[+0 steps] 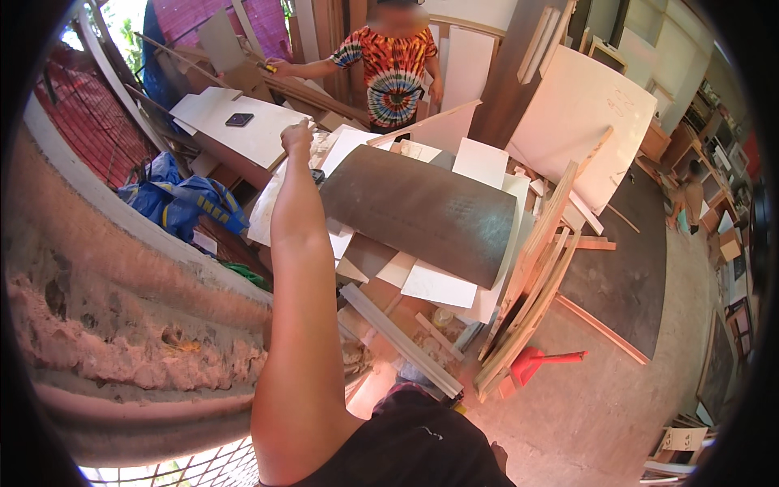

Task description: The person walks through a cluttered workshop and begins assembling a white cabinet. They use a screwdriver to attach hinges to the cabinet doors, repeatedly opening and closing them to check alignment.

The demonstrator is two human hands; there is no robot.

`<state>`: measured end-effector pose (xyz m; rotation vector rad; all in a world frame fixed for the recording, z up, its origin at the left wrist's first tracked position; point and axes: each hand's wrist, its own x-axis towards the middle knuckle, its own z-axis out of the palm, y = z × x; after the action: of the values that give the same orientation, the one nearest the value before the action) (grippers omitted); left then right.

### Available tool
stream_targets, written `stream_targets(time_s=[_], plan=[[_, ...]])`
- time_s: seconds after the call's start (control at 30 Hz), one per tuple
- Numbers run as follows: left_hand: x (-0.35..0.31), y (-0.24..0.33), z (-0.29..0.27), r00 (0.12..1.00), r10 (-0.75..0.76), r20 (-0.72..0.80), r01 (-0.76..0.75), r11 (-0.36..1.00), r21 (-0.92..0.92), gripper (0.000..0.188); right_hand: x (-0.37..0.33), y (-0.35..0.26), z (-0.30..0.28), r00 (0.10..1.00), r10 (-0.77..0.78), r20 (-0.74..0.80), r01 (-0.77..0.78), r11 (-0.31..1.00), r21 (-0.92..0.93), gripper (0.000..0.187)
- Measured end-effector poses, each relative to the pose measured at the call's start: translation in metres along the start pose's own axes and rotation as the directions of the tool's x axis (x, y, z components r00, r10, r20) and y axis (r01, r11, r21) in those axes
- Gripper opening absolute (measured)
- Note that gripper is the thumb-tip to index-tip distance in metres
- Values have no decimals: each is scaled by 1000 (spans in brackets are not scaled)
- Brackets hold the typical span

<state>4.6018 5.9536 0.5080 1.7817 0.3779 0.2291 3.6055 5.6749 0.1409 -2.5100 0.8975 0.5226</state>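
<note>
My left arm reaches far forward, and my left hand is closed at the right edge of a long white board. What its fingers hold, if anything, is too small to make out. A dark phone lies on that board. To the right of my forearm a large dark brown sheet rests over several white panels. My right hand does not show; only a small patch of skin appears beside my black shirt. Across the boards a person in a tie-dye shirt stretches an arm out, holding a small yellow-and-black thing.
A blue bag lies left of the white board, beside a rough wall ledge. Wooden strips lean at the right, near a red dustpan on the floor. A large pale panel leans behind. Another person is far right.
</note>
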Motion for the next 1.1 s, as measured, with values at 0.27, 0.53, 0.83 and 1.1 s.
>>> stream_targets(time_s=[0.27, 0.53, 0.83, 1.1], plan=[[-13, 19, 27, 994, -59, 95, 93, 908, -408, 36, -18, -24, -22, 920, 375, 113, -354, 674, 648, 27], [-37, 41, 71, 839, 514, -179, -485, 855, 185, 65, -54, -13, 18, 988, 27, -152, -4, 989, 150, 28], [57, 16, 101, 438, 894, -95, -704, 406, 582, 75, -47, -26, 48, 950, 268, 160, -312, 831, 461, 26], [-142, 121, 66, 772, 574, -273, -635, 714, -295, 61, -59, -11, 19, 775, 568, 276, -598, 517, 613, 65]])
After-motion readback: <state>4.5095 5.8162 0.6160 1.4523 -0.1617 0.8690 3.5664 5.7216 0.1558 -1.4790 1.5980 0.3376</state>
